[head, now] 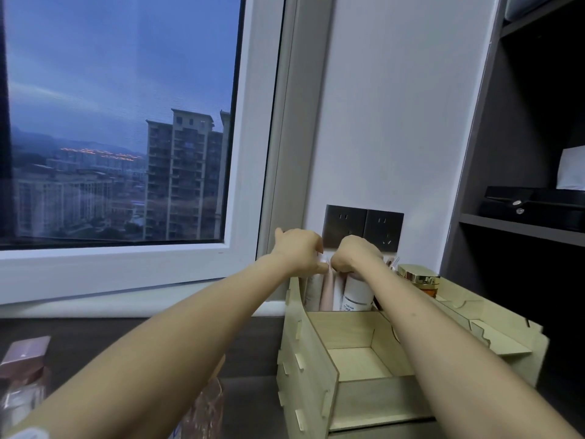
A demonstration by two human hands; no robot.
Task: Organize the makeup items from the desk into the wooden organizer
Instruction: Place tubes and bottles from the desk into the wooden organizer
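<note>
The cosmetic tubes (327, 291) stand upright, packed together in the wooden organizer's (311, 350) back-left compartment, probably so they prop each other up. The left hand (297, 250) pinches their tops. The right hand (359, 253) curls its fingers over the neighbouring tops, apparently straightening them. A gold-lidded jar (418, 275) sits further right, and a pink-capped bottle (25, 353) waits on the desk (253, 340).

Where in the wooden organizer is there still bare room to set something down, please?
The front compartment, just before the tubes, lies bare. The rear slot is crowded: upright tubes packed together, left hand and right hand gripping their tops, gold-lidded jar beside them.
</note>
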